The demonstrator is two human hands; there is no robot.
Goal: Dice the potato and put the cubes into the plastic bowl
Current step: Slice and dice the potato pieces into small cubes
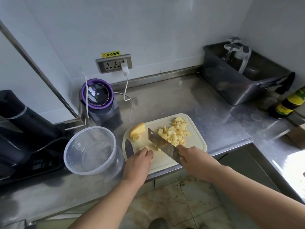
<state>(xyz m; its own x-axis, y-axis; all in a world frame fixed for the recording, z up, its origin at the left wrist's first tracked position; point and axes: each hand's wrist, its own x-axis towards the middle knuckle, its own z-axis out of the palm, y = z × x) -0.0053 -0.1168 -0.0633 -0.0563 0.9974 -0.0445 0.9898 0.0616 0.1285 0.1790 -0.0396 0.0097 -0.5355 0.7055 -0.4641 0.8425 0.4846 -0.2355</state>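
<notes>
A cream cutting board (196,139) lies on the steel counter. A pile of pale yellow potato cubes (175,132) sits on its far right part. An uncut potato wedge (137,129) lies at the board's far left corner. My left hand (140,160) has its curled fingers on a small potato piece (145,147) near the board's left side. My right hand (193,160) grips the handle of a cleaver (162,143), whose blade slants across the board just right of that piece. The clear plastic bowl (92,151) stands empty to the left of the board.
A purple-rimmed appliance (99,96) with a white cable stands behind the bowl. A black machine (24,129) fills the left counter. A dark bin (239,76) and a bottle (290,103) sit at the back right. The counter's front edge runs just under my hands.
</notes>
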